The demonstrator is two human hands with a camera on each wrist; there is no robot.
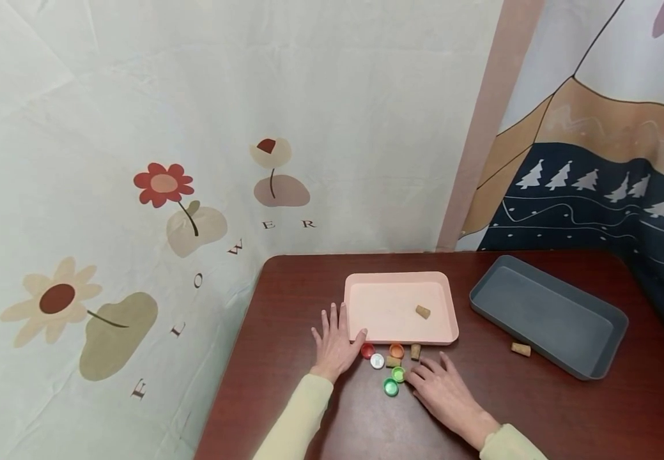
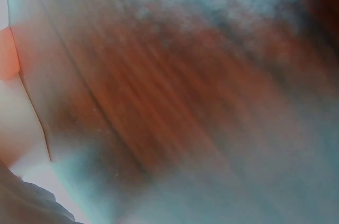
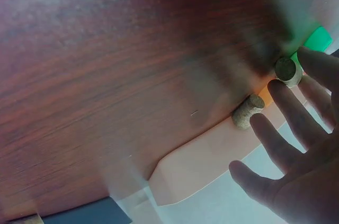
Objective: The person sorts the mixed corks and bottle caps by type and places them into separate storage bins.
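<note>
Pink tray (image 1: 380, 308) at 12 o'clock of loose caps (image 1: 377, 361) & corks (image 1: 393, 362); L hand (image 1: 334, 350), fingers spread wide, thumb by tray's 7 o'clock corner; R hand (image 1: 442, 391), fingers loosely apart, has lime cap (image 1: 398, 375) close at 9 o'clock; a hasty R-hand sweep could prob. scatter the caps, a L-thumb nudge skew the tray.
</note>
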